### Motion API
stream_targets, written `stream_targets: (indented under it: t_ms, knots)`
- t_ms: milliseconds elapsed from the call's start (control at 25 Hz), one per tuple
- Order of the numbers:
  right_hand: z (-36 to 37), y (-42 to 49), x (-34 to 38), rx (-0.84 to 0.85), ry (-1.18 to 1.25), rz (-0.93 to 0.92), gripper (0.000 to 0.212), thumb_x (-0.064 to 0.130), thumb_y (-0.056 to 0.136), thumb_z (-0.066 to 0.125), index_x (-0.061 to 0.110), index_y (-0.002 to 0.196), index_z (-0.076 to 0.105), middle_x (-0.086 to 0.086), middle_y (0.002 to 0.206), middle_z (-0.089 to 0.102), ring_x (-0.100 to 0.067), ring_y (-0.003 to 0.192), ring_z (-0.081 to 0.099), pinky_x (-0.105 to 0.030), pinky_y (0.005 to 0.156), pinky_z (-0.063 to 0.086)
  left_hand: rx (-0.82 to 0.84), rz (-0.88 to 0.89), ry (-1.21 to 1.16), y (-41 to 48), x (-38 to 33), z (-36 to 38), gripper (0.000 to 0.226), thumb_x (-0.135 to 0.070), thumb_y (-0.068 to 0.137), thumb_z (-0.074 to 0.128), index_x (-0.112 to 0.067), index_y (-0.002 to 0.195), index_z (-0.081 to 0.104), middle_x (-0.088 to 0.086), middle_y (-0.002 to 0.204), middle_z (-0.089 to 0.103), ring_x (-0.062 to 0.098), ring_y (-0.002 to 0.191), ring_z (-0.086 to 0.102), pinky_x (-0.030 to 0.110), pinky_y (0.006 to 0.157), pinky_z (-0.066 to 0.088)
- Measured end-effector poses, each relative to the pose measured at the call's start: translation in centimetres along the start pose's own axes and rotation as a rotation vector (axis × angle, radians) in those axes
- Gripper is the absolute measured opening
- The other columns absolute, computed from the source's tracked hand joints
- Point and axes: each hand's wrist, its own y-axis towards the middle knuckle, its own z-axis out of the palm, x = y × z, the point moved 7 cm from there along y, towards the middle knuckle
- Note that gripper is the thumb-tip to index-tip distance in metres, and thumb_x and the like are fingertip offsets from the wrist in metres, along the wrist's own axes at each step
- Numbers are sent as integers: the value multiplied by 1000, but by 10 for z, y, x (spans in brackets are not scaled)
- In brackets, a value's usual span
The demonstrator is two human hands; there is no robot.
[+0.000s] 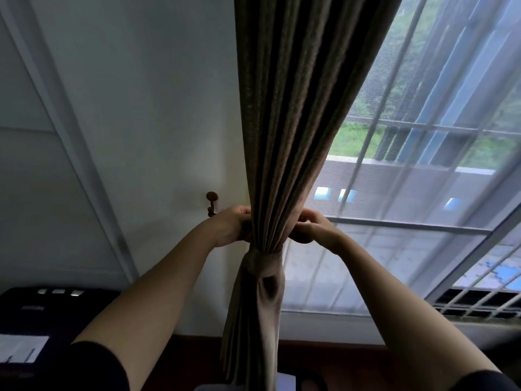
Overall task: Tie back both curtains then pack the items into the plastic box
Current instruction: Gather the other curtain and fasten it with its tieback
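A brown curtain (296, 114) hangs gathered into a bundle in the middle of the view. A tie-back band (263, 263) of the same brown cloth circles it low down. My left hand (232, 225) grips the left side of the bundle just above the band, fingers curled behind the fabric. My right hand (313, 227) grips the right side at the same height, holding a fold or end of cloth. A dark wall hook (212, 203) sits on the wall just left of my left hand.
A window with white bars (423, 176) fills the right side. A white wall (141, 108) lies left of the curtain. A dark device (42, 306) with paper on it stands at the lower left. A dark wooden ledge (324, 351) runs below the window.
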Motion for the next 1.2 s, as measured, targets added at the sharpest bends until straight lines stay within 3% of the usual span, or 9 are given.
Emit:
stream_targets:
  t_ms: [240, 320, 560, 640, 680, 760, 920, 1080, 1200]
  knots:
    - [-17, -2, -1, -300, -620, -130, 20, 29, 76, 73, 12, 78, 62, 9, 52, 40, -11, 53, 39, -26, 53, 36, -105, 45, 184, 3, -9, -2, 18, -3, 93, 48, -7, 78, 57, 6, 65, 59, 14, 54, 60, 25, 55, 55]
    - [-7, -6, -3, -317, -641, -145, 10, 25, 80, 70, 15, 82, 67, 12, 52, 46, -9, 54, 46, -16, 50, 33, -143, 6, 209, 8, -2, -2, 19, -8, 94, 48, -8, 76, 56, 7, 68, 56, 15, 58, 56, 25, 55, 53]
    - [-1, -13, -31, -402, -658, -62, 33, 26, 84, 64, -1, 66, 65, -20, 67, 60, -32, 61, 55, -35, 56, 37, -263, 84, 313, 5, 17, -1, 26, -23, 97, 41, -17, 81, 61, 7, 90, 65, 22, 91, 61, 40, 92, 49]
    - [10, -21, -42, -416, -642, -9, 42, 28, 86, 61, 3, 55, 51, -21, 56, 50, -31, 54, 36, -32, 53, 29, -266, 166, 317, -2, 31, -2, 27, -28, 96, 42, -18, 92, 66, 7, 97, 67, 19, 95, 63, 41, 93, 51]
    - [16, -25, -46, -421, -625, 22, 43, 27, 87, 60, 7, 52, 45, -20, 54, 45, -10, 61, 46, -32, 54, 28, -271, 190, 317, -4, 37, -3, 27, -30, 95, 43, -19, 96, 67, 7, 98, 68, 19, 96, 64, 42, 94, 51]
    - [18, -25, -49, -415, -603, 83, 42, 27, 87, 60, 13, 51, 43, -19, 54, 48, -31, 56, 52, -32, 53, 27, -273, 203, 283, -6, 42, -8, 25, -30, 93, 46, -22, 101, 68, 3, 102, 69, 17, 99, 64, 40, 95, 51]
    - [9, -34, -44, -404, -736, 170, 24, 31, 82, 62, 18, 63, 58, -9, 65, 59, -30, 65, 52, -30, 50, 30, -142, 229, 256, -7, 46, -6, 35, -31, 92, 54, -21, 125, 57, -1, 121, 63, 13, 114, 58, 35, 100, 48]
    - [11, -62, -43, -535, -781, 199, 9, 21, 74, 62, 13, 72, 58, -4, 69, 56, -32, 68, 51, -32, 53, 35, -298, 324, 430, -9, 44, -5, 29, -33, 91, 55, -18, 116, 60, -2, 107, 67, 13, 102, 64, 33, 90, 54]
    - [12, -75, -41, -593, -706, 167, 15, 22, 72, 69, 10, 69, 60, -11, 66, 62, -35, 69, 56, -35, 55, 33, -381, 346, 521, -12, 36, -2, 20, -33, 91, 56, -14, 97, 62, -11, 81, 63, 2, 78, 62, 8, 66, 48]
